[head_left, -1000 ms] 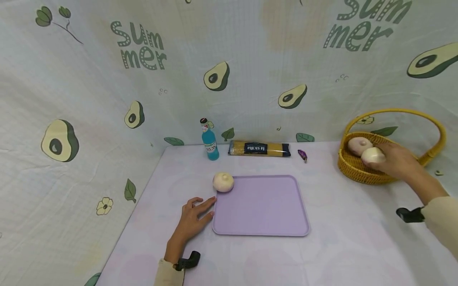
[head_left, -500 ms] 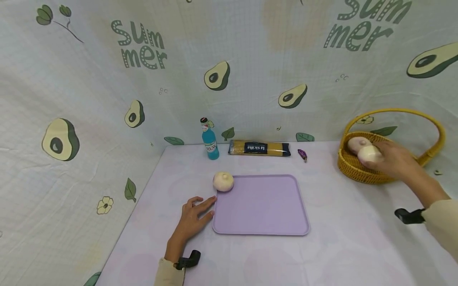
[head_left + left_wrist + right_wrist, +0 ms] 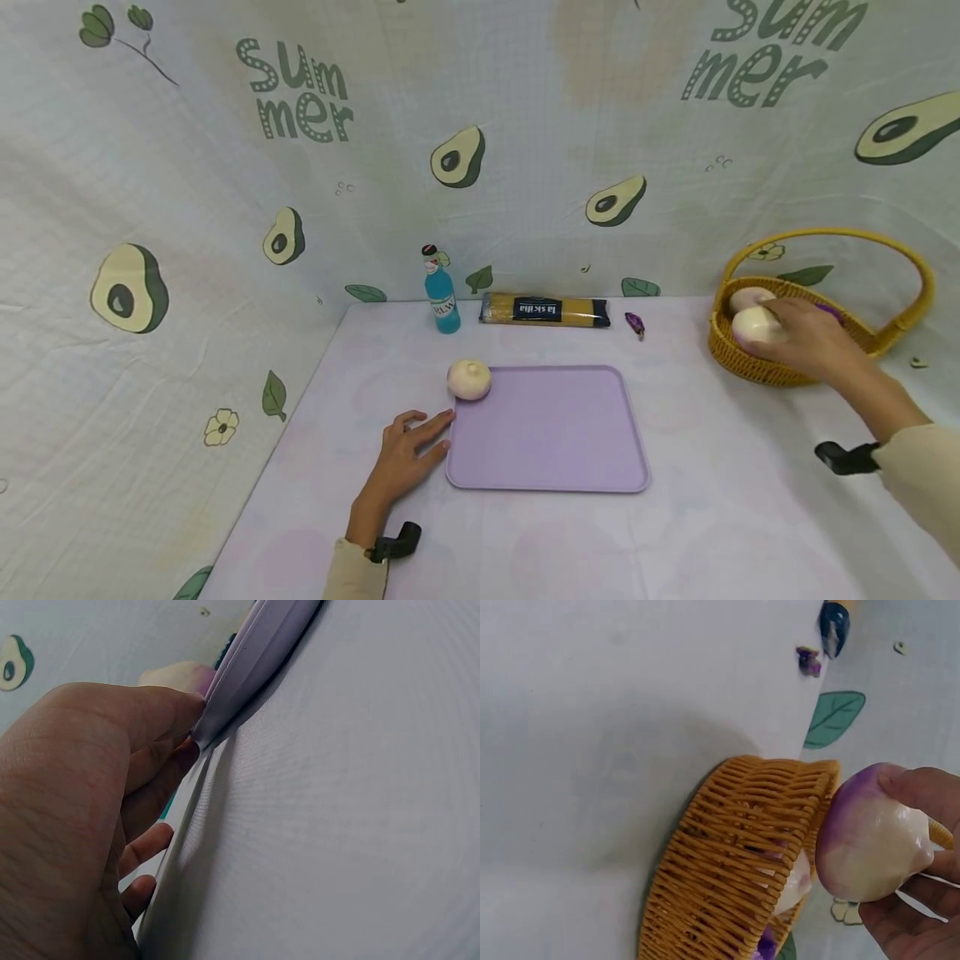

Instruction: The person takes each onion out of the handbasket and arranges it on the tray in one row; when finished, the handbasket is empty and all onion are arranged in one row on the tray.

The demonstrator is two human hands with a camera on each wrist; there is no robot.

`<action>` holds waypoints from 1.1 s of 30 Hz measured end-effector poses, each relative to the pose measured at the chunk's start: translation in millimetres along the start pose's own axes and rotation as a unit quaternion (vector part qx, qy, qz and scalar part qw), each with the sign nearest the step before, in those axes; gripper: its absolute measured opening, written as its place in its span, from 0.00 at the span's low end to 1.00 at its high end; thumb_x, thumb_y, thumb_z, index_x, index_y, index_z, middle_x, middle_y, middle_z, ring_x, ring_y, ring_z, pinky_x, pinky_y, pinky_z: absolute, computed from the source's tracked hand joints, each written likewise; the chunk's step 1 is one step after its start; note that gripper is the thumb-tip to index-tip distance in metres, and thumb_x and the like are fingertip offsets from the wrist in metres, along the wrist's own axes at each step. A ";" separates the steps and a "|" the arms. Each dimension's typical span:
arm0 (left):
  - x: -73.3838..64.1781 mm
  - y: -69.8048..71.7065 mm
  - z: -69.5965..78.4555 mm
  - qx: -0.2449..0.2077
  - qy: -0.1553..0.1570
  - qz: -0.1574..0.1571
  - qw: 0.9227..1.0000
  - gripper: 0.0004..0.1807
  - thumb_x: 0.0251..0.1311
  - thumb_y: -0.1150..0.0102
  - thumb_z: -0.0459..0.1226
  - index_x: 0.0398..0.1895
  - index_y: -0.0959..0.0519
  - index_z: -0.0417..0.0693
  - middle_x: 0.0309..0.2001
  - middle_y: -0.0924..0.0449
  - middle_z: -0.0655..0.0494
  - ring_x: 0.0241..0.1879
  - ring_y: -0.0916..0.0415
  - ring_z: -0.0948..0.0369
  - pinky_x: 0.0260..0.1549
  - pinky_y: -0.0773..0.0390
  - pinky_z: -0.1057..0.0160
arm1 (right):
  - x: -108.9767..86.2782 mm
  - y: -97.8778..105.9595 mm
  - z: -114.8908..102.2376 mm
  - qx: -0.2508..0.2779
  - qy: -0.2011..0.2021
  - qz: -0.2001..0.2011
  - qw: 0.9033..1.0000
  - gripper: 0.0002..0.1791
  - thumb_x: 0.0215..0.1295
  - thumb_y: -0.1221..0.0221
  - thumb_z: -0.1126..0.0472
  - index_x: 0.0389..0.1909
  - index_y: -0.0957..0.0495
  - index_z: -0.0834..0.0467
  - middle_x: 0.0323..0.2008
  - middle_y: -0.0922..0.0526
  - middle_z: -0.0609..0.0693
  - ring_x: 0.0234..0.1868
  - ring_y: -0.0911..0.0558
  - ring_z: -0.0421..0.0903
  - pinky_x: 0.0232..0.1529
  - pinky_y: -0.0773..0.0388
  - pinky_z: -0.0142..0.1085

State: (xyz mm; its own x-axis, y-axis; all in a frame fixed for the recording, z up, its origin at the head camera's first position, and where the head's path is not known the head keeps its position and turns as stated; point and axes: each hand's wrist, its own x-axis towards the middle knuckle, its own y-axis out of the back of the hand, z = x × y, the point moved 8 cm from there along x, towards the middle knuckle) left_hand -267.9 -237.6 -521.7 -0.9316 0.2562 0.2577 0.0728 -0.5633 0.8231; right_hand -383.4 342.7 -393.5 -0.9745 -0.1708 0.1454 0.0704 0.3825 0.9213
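Note:
My right hand [image 3: 812,337] grips a white-and-purple turnip [image 3: 874,836] at the mouth of the yellow wicker basket [image 3: 765,369]. In the right wrist view the thumb lies over the top of the turnip and the fingers curl under it. A second turnip [image 3: 750,297] sits inside the basket behind it, partly hidden. My left hand [image 3: 405,458] rests at the left edge of the lilac tray [image 3: 551,433], fingers extended and tips touching the rim. Another turnip [image 3: 469,380] stands on the tray's far left corner.
Behind the tray stand a blue bottle [image 3: 442,300] and a lying pack of spaghetti [image 3: 543,310]. Right of the pack lies a small dark purple object [image 3: 634,324]. Something purple [image 3: 765,945] shows inside the basket, whose tall handle [image 3: 832,232] arches overhead. A printed cloth wall closes off the back.
My right hand has moved slightly left over the basket with the turnip, covering more of the one behind. A purple thing now shows behind the hand. My left hand stays at the tray.

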 end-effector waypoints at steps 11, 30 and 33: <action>0.9 0.9 1.1 0.001 -0.003 0.000 1.000 0.26 0.69 0.42 0.51 0.69 0.26 0.64 0.66 0.27 0.70 0.65 0.39 0.50 0.59 0.46 0.43 | 4.9 -6.6 -22.0 -0.001 0.043 -0.006 0.999 0.43 0.61 0.31 0.49 0.64 0.36 0.75 0.61 0.36 0.78 0.60 0.37 0.77 0.54 0.39 0.70; 1.1 0.7 -1.1 0.000 -0.004 0.003 1.000 0.26 0.69 0.41 0.51 0.69 0.26 0.66 0.65 0.28 0.72 0.65 0.39 0.51 0.58 0.45 0.44 | 8.6 -19.8 -46.2 0.011 0.076 -0.005 0.997 0.40 0.59 0.29 0.49 0.61 0.31 0.74 0.62 0.34 0.76 0.61 0.35 0.74 0.56 0.39 0.67; 1.2 0.0 -1.8 0.001 -0.005 0.002 1.000 0.26 0.69 0.42 0.51 0.69 0.27 0.67 0.65 0.28 0.72 0.66 0.39 0.51 0.58 0.45 0.45 | 8.6 -21.3 -49.5 0.011 0.086 0.000 0.996 0.38 0.58 0.29 0.51 0.60 0.30 0.74 0.61 0.32 0.76 0.59 0.33 0.73 0.55 0.37 0.66</action>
State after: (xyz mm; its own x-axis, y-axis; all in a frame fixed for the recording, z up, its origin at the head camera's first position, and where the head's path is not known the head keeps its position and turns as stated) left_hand -269.7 -238.7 -522.3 -0.9275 0.2621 0.2663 0.0775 -0.5622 0.8234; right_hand -382.7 288.1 -394.0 -0.9231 -0.3237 0.2078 0.0644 0.4026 0.9131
